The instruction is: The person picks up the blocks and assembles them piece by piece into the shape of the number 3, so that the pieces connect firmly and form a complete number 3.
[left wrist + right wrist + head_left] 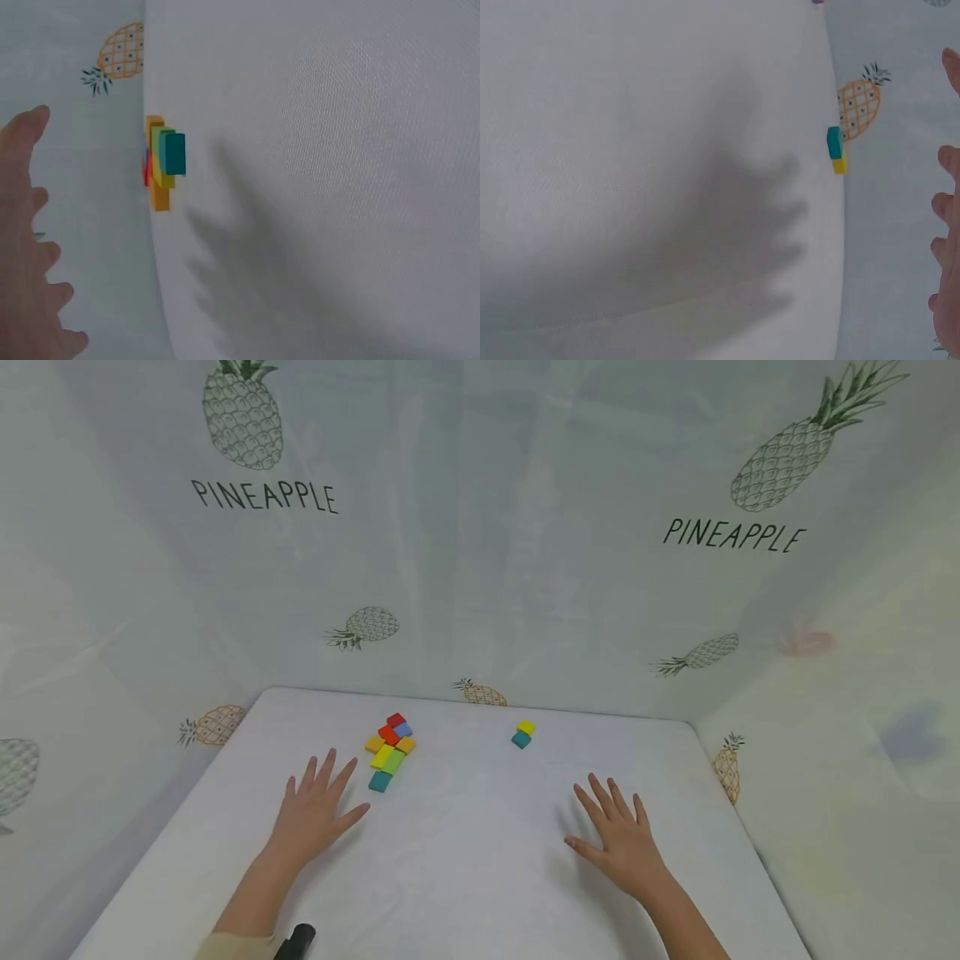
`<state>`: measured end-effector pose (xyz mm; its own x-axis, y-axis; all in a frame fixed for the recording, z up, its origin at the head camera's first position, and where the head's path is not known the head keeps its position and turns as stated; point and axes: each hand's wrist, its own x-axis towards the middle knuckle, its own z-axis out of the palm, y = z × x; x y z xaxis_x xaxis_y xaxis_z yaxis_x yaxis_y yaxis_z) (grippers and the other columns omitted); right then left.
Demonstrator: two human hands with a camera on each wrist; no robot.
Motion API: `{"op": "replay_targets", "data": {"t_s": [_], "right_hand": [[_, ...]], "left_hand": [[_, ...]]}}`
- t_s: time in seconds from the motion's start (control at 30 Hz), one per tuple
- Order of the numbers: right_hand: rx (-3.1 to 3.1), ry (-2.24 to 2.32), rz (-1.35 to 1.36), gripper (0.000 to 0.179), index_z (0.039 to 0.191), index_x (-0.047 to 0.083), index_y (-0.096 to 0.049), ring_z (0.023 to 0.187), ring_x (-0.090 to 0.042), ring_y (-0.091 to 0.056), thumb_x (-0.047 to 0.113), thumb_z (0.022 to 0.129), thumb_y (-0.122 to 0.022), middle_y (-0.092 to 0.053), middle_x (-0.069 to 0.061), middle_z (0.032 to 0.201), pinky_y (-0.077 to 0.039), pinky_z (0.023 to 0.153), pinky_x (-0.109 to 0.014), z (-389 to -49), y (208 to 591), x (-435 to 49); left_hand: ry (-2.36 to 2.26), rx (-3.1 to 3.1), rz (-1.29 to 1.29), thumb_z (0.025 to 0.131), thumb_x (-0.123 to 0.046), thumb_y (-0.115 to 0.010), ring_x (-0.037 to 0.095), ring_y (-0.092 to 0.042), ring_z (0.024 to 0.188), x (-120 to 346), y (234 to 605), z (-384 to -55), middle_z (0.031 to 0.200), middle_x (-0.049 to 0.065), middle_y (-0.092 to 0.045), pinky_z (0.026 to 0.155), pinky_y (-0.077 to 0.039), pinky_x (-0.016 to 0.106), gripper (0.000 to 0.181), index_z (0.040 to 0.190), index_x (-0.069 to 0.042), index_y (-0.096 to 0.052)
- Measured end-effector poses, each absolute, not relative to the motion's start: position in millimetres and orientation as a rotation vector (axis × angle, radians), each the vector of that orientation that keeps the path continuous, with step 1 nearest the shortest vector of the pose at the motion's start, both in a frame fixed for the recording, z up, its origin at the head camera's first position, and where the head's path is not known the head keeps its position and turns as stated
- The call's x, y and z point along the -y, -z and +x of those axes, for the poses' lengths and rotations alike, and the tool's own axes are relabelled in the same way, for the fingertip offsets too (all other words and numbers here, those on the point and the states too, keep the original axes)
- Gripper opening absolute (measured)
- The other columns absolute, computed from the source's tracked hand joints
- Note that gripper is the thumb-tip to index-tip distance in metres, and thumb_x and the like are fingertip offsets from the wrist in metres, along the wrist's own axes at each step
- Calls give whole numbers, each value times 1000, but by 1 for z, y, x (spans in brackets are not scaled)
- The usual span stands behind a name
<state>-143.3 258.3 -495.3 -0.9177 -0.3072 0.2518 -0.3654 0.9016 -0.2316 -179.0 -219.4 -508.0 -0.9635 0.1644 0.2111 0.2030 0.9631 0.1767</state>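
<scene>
My left hand (pixel 311 814) hovers with fingers spread, a little left of a group of small coloured blocks. In that group lie a teal block (pixel 379 782), a green block (pixel 393 762), a yellow block (pixel 382 756), two orange blocks, two red ones and a blue block (pixel 403 729). Over the right side, my right hand (pixel 621 843) is also spread above the table and holds nothing. Farther back from it, a second yellow block (pixel 527 727) touches another teal block (pixel 521 740). In the left wrist view the teal block (pixel 173 154) stands nearest the camera.
The white tabletop (pixel 465 860) has its far edge against a hanging curtain (pixel 480 543) printed with pineapples. More curtain closes in at both sides. A black object (pixel 297 939) shows beside my left sleeve (pixel 236 946). Hand shadows fall on the table.
</scene>
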Motion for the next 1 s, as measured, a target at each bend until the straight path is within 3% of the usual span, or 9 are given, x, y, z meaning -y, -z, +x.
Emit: {"op": "replay_targets", "data": {"t_s": [0.23,0.47,0.8,1.0], "right_hand": [[2822,-572,497,76,152,16,-34,143,-41,-17,51,91,-62,-24,-12,158,-5,109,-65,-151,496,-261],[2763,-776,502,75,151,11,-34,141,-42,-23,34,89,-70,-27,-14,156,-13,105,-68,-158,501,-253],[2730,-1263,465,65,148,23,-41,138,-31,-33,30,90,-70,-38,-1,151,-26,105,-64,-157,514,-226],[2742,-1470,381,57,142,25,-50,138,-24,-35,28,90,-71,-43,8,146,-28,108,-57,-155,518,-208]], "left_hand": [[377,2871,-266,78,-50,-74,48,-26,136,209,510,-187,152,24,-28,104,-21,70,89,148,-9,-37],[537,2842,-247,78,-44,-78,46,-38,128,198,510,-201,146,26,-36,96,-40,62,87,145,-4,-40],[831,2849,-168,81,-35,-78,44,-38,127,184,525,-221,142,23,-41,99,-37,61,79,143,-4,-41],[918,2845,-96,83,-33,-76,42,-41,124,178,537,-233,138,23,-45,100,-38,59,72,141,-3,-45]]}}
